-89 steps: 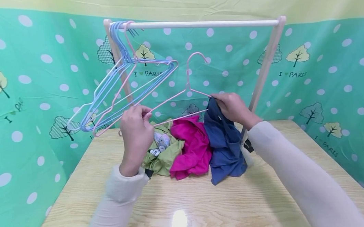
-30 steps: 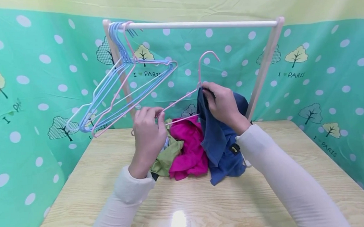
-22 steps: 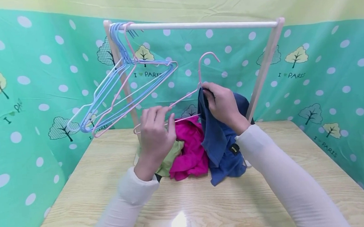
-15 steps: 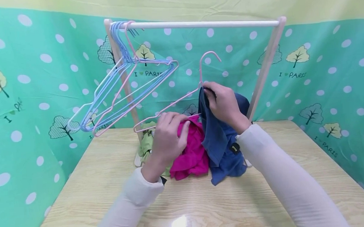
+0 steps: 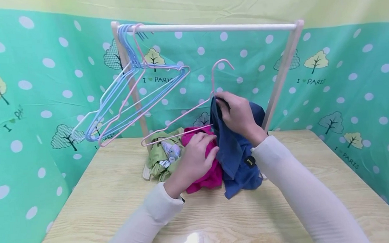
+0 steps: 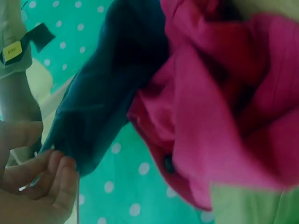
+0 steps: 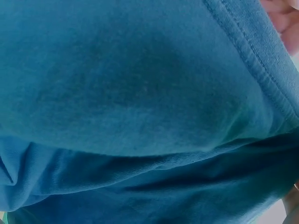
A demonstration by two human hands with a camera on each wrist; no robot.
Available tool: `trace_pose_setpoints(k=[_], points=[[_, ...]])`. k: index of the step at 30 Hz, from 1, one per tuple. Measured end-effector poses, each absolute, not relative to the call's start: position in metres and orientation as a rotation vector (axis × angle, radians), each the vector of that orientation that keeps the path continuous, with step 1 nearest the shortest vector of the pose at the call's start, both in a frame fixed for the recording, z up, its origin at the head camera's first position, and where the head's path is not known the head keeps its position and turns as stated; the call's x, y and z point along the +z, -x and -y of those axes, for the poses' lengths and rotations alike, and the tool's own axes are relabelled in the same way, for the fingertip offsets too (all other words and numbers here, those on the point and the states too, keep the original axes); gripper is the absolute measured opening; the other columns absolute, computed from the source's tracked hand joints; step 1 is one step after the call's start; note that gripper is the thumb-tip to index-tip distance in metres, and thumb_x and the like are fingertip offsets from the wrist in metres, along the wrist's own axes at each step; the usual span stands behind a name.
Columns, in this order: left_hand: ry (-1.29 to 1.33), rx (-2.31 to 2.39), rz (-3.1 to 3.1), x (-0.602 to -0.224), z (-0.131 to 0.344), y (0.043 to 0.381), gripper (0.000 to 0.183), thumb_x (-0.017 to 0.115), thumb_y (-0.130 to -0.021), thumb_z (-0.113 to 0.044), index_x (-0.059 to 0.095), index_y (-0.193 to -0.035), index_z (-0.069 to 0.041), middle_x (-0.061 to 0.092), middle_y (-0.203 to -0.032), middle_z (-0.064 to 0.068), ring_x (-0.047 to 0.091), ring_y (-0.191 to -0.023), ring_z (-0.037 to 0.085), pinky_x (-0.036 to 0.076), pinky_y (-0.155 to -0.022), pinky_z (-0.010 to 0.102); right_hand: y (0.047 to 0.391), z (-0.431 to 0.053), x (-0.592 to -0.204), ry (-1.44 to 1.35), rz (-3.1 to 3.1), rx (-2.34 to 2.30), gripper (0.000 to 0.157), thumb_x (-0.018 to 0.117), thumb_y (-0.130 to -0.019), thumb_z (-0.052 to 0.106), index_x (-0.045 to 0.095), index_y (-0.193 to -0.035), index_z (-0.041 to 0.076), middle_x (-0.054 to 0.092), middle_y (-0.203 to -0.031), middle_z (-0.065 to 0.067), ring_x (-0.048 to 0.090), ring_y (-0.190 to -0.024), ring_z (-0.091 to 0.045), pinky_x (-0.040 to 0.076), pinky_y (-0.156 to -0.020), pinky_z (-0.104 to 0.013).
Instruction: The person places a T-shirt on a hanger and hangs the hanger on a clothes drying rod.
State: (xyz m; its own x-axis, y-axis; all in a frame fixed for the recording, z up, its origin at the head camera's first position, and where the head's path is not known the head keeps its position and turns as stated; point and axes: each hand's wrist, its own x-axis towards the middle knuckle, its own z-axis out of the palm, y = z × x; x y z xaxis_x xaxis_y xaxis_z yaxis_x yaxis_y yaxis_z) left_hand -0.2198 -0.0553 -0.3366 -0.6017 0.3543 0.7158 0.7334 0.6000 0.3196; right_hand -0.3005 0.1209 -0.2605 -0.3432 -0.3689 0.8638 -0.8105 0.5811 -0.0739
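Over the table, a pink wire hanger (image 5: pixel 213 78) hangs in the air with its right side inside a blue garment (image 5: pixel 229 149). My right hand (image 5: pixel 238 113) pinches the garment's edge close beside the hanger's neck. My left hand (image 5: pixel 198 160) is below the hanger's bottom bar, in front of a magenta garment (image 5: pixel 205 182), fingers loosely bent and holding nothing. In the left wrist view, the left fingertips (image 6: pixel 60 170) are right at the edge of the blue garment (image 6: pixel 103 93). Blue cloth with a stitched hem (image 7: pixel 247 51) fills the right wrist view.
A clothes rack with a white rail (image 5: pixel 216 25) stands behind. Several blue hangers (image 5: pixel 128 48), with white and pink ones, hang at its left end. A crumpled green garment (image 5: pixel 155 158) lies left of the magenta one on the wooden table (image 5: pixel 109 188).
The blue garment has slid along the hanger to its neck with my right hand. My left hand has let go of the hanger's left side and moved right and down.
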Motion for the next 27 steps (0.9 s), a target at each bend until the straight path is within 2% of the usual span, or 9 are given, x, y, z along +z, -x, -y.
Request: trace_pose_setpoints(k=[3,7,14,19,22,27], points=[[0.855,-0.828,2.318,-0.341,0.051,0.219,0.037,0.073,-0.096,-0.015,0.067,-0.128,0.002,0.066,-0.119,0.015,0.062,-0.111,0.029,0.053,-0.098,0.040,0.300,-0.119,-0.261,-0.954,1.937,0.637,0.017,0.061,-0.101,0.002,0.070,-0.113,-0.007,0.073,-0.104,-0.021,0.072,-0.092,-0.033,0.059,-0.080,-0.045],[0.871,-0.826,2.377,-0.345,0.047,0.217,0.037,0.074,-0.096,-0.017,0.066,-0.127,0.002,0.067,-0.119,0.015,0.062,-0.111,0.028,0.053,-0.098,0.039,0.298,-0.117,-0.262,-0.960,1.923,0.642,0.017,0.063,-0.101,0.003,0.070,-0.113,-0.007,0.073,-0.105,-0.020,0.072,-0.092,-0.033,0.059,-0.081,-0.045],[0.979,-0.781,2.293,-0.348,0.043,0.216,0.015,0.073,-0.095,-0.012,0.075,-0.108,-0.004,0.070,-0.104,0.007,0.065,-0.098,0.021,0.056,-0.090,0.033,0.299,-0.117,-0.263,-0.956,1.907,0.643,0.017,0.064,-0.100,0.003,0.070,-0.112,-0.007,0.074,-0.105,-0.020,0.073,-0.093,-0.033,0.060,-0.082,-0.046],[1.109,-0.869,2.097,-0.348,0.044,0.218,0.002,0.069,-0.090,-0.008,0.070,-0.089,-0.006,0.068,-0.099,0.005,0.063,-0.091,0.018,0.055,-0.086,0.027,0.301,-0.117,-0.264,-0.963,1.913,0.656,0.015,0.064,-0.100,0.003,0.071,-0.111,-0.005,0.074,-0.102,-0.018,0.073,-0.089,-0.031,0.059,-0.079,-0.045],[1.192,-0.941,1.991,-0.347,0.046,0.218,0.006,0.065,-0.082,-0.005,0.060,-0.079,-0.007,0.063,-0.094,0.005,0.060,-0.084,0.017,0.051,-0.077,0.023,0.302,-0.117,-0.266,-0.970,1.941,0.654,0.014,0.063,-0.100,0.003,0.071,-0.111,-0.004,0.074,-0.100,-0.017,0.072,-0.085,-0.030,0.059,-0.077,-0.044],[1.322,-1.039,1.891,-0.345,0.047,0.219,0.013,0.059,-0.076,-0.001,0.049,-0.072,-0.008,0.055,-0.085,0.001,0.053,-0.074,0.015,0.043,-0.066,0.020,0.303,-0.117,-0.269,-0.981,1.968,0.649,0.013,0.063,-0.100,0.002,0.071,-0.110,-0.003,0.073,-0.098,-0.016,0.071,-0.081,-0.030,0.058,-0.074,-0.044]])
